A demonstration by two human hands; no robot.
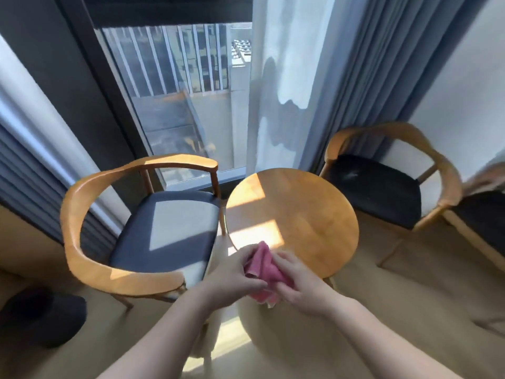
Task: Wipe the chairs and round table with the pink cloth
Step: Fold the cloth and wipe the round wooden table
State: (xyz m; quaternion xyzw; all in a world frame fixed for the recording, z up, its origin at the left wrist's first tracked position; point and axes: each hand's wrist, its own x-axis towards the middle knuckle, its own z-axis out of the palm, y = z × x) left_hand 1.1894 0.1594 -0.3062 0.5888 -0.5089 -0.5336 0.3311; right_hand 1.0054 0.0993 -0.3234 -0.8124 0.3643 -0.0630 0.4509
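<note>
Pink cloth (pixel 263 272) bunched between both hands (pixel 237 280), left and right (pixel 297 285) gripping it, desk (pixel 300 214) just ahead.

My round wooden table (pixel 295 214) stands near the middle of the scene, its top bare and crossed by patches of sunlight. It rests on the pale floor (pixel 410 310), between two wooden armchairs: one with a dark seat just beside it on the left (pixel 142 228), another farther off to the right (pixel 388 181). At the near left, a dark rounded thing (pixel 41 318) sits on the floor; I cannot tell what it is
</note>
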